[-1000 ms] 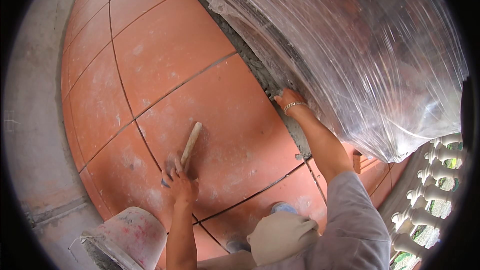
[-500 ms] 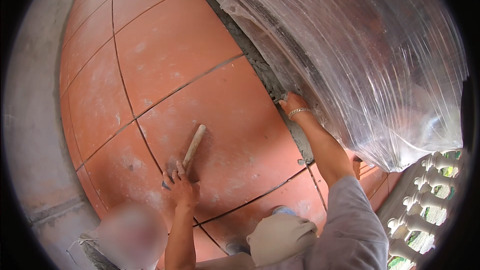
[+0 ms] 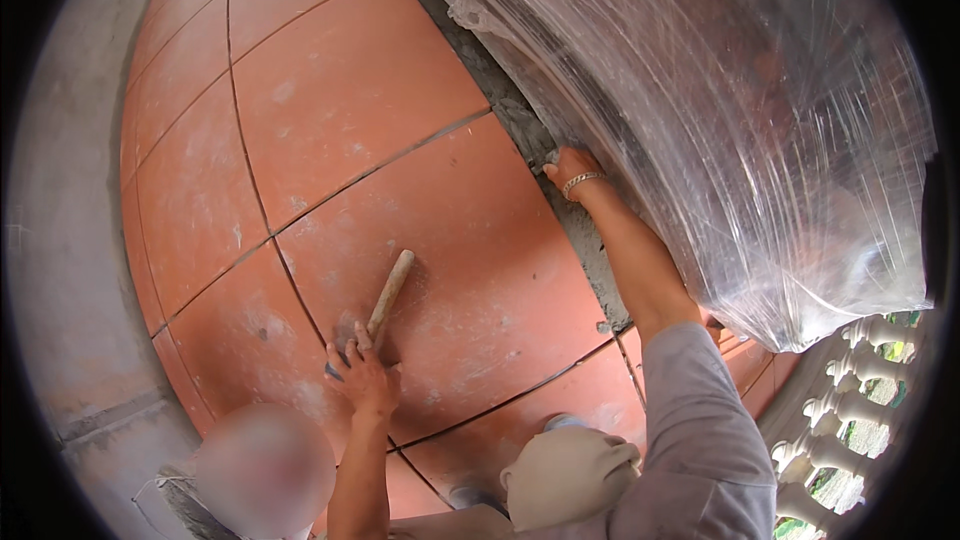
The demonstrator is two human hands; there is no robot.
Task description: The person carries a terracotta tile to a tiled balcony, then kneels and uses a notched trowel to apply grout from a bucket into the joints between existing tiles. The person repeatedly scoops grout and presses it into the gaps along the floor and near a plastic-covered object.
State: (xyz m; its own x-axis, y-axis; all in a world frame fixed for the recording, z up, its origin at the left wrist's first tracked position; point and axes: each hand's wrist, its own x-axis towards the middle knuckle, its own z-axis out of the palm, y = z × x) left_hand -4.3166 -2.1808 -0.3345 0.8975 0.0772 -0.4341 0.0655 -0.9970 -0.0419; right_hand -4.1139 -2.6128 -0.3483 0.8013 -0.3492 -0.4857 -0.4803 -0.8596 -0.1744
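Note:
My left hand point(image 3: 365, 377) rests with spread fingers on the terracotta floor tiles point(image 3: 430, 210). Beside and partly under its fingers lies a tool with a wooden handle point(image 3: 390, 292); its dark head is mostly hidden by the hand. My right hand point(image 3: 572, 168), a chain bracelet at the wrist, reaches down into the strip of grey mortar point(image 3: 597, 265) along the tiles' right edge. Its fingers are closed near a greyish bit; what they hold, if anything, cannot be made out.
Clear plastic sheeting point(image 3: 700, 120) covers a large bulk on the right, close against my right arm. White balusters point(image 3: 840, 450) stand at the lower right. A grey concrete strip point(image 3: 80, 240) borders the tiles on the left. A pale cloth-like shape point(image 3: 565, 475) is below.
My right hand has moved farther up along the mortar strip and slightly left. The left hand and the wooden-handled tool have stayed in place.

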